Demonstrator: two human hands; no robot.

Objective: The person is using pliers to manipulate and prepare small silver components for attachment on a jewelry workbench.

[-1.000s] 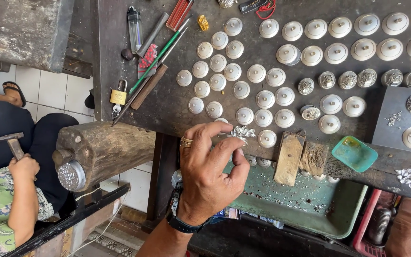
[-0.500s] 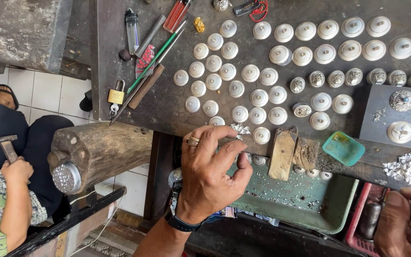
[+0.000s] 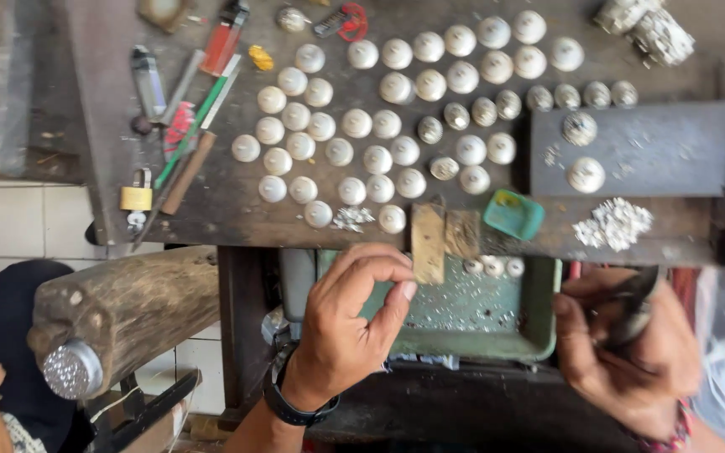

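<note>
The left hand hangs over the green tray below the worktop's near edge, thumb and forefinger pressed together at the tips; whether they pinch anything cannot be told. The right hand is closed around a dark tool by the tray's right rim. On the worktop above lie rows of white domes, a teal dish and silver scraps near its front edge.

Bench top crowded with round caps, open room above green tray
</note>
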